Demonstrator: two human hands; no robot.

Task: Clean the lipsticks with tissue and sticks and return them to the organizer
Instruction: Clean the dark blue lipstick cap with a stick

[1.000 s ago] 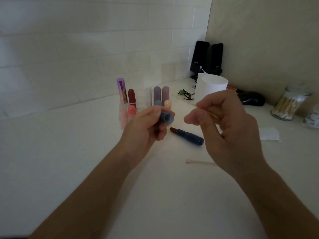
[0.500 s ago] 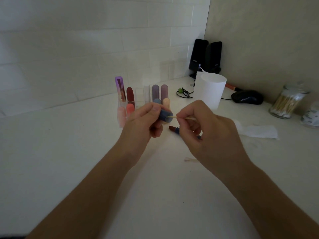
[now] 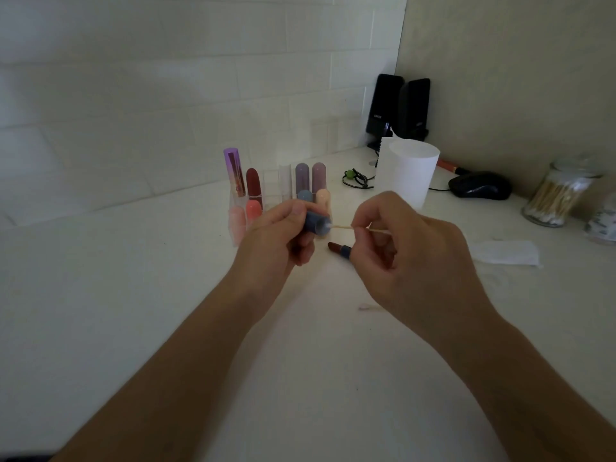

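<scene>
A short blue cylindrical lipstick cap (image 3: 316, 223) is gripped by the left hand (image 3: 276, 241), with the thumb laid on top and the fingers curled beneath. Its open end is turned towards 3 o'clock. A thin wooden cotton swab (image 3: 346, 227) is pinched between thumb and forefinger of the right hand (image 3: 413, 258), and its white tip is set at the cap's open mouth. Both hands are held above a white countertop (image 3: 166, 311).

With the cap taken as the clock's centre, an uncapped lipstick with a blue base and brownish-red bullet (image 3: 337, 250) is seen lying on the countertop at 5 o'clock, partly hidden by the right fingers.

At 11 to 12 o'clock, just behind the left hand, a clear acrylic compartmented organizer (image 3: 278, 191) is stood. In its back row a tall purple tube (image 3: 235, 171), a dark red lipstick (image 3: 253, 183) and a pair of mauve lipsticks (image 3: 301, 176) are held upright. In its front row a pale pink lipstick (image 3: 237, 221), a coral lipstick (image 3: 253, 210), a blue-capped lipstick (image 3: 305, 196) and a peach lipstick (image 3: 323, 196) are kept.

At 2 o'clock a white cylindrical cup (image 3: 411, 175) is placed; what it holds cannot be told. Far out at 3 o'clock a lidded glass jar (image 3: 556, 195) is packed with upright wooden cotton swabs. A flat white tissue (image 3: 506, 253) is laid at 3 to 4 o'clock. A black computer mouse (image 3: 480, 185) and two black speakers (image 3: 398, 108) are set at 1 to 2 o'clock, in the corner.
</scene>
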